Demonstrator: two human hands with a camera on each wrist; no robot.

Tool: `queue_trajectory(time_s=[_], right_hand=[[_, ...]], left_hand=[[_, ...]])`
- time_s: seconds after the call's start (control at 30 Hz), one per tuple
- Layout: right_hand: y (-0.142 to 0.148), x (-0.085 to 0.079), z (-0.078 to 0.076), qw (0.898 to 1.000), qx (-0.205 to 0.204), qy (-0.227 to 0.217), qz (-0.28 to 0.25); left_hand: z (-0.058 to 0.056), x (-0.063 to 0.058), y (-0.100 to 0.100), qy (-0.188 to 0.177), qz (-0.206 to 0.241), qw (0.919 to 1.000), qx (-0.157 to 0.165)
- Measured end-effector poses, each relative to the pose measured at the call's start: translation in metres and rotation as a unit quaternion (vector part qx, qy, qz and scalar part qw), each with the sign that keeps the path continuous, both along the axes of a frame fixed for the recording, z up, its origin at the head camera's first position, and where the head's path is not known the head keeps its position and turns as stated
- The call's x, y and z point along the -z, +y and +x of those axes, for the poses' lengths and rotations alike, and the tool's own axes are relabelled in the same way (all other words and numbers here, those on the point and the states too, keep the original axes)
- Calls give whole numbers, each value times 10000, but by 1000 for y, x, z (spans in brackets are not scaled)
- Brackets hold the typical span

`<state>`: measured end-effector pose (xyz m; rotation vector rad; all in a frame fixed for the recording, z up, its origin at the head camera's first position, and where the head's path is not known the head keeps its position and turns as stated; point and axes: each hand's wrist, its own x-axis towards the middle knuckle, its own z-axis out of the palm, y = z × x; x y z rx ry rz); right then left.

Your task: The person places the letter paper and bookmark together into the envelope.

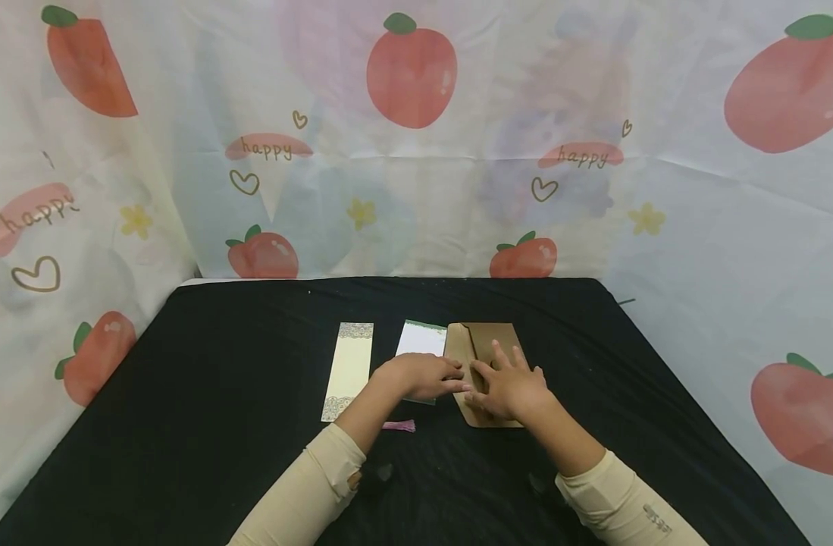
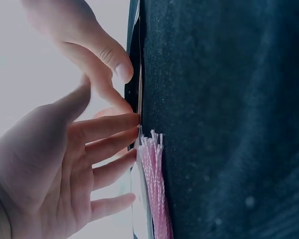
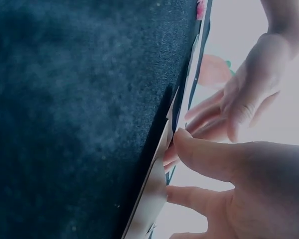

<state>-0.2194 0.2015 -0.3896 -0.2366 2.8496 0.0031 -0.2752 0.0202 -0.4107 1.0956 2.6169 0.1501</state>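
Note:
A brown kraft-paper envelope (image 1: 493,334) lies on the black cloth, its flap (image 1: 456,350) standing out along the left side. My right hand (image 1: 515,390) rests on the envelope with fingers spread; in the right wrist view its thumb and fingertips (image 3: 182,142) touch the paper (image 3: 152,194). From the left, my left hand (image 1: 423,375) reaches over a white card (image 1: 421,340) with a green edge, straight fingertips at the flap. The left wrist view shows these fingers (image 2: 109,127) extended, close to the right hand (image 2: 84,35).
Left of the card lies a long cream paper strip (image 1: 351,368) with patterned ends. A pink tassel (image 1: 399,426) lies on the black cloth (image 1: 218,394) below the left wrist. Fruit-printed curtains (image 1: 416,205) stand behind and at both sides.

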Motion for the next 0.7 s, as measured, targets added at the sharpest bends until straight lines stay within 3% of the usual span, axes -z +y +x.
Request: queue_trajectory(time_s=[0.2,0.4,0.7], right_hand=[[-2,4,-1,9998,30,-175,-43],[-3,6,-2,9994,213,-268,-55],[-1,1,-6,9985,107,-483,-216]], left_hand=[[-4,3,-1,243,-178,9993,242],[-6,3,-2,248,-205,9991,263],[-5,1,-5,196,-109,9995,222]])
